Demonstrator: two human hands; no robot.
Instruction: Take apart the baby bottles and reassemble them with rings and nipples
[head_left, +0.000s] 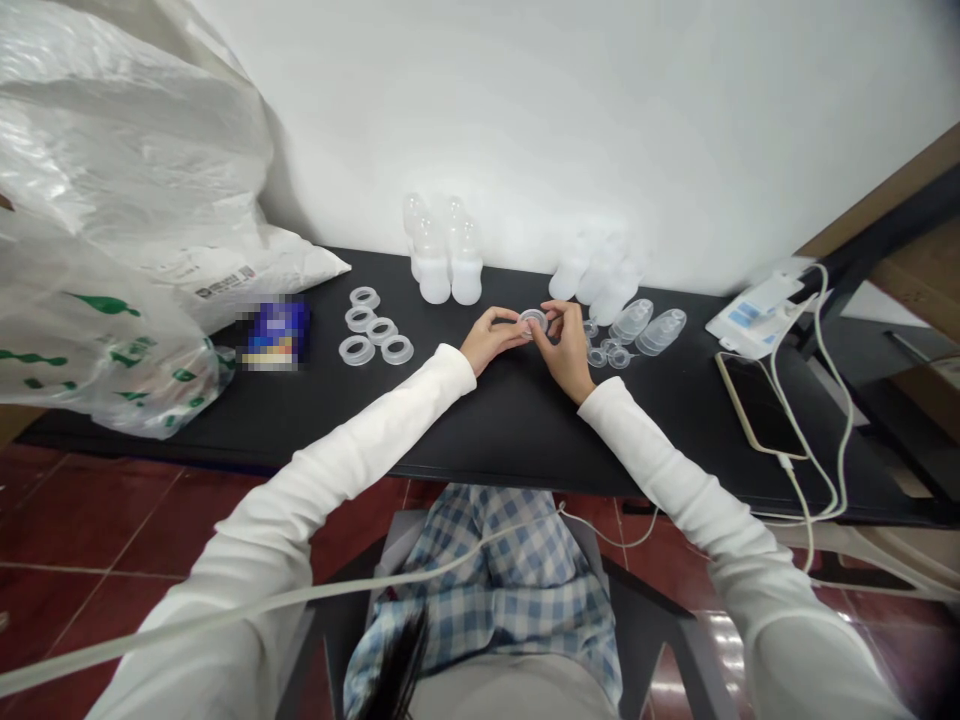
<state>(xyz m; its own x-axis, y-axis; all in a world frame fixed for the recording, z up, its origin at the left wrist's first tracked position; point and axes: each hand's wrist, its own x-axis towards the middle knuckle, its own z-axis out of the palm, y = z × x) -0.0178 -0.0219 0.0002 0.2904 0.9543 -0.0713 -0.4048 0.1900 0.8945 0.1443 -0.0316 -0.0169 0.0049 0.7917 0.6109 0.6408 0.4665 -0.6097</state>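
pinching round translucent plastic ring between nearly closed left hand and right hand; probably light, stiff, best rim-held.

A white bag and a green-printed bag crowd the left end of the surface, a blurred blue packet beside them. At right lies a phone, a cable plugged in; red floor below.
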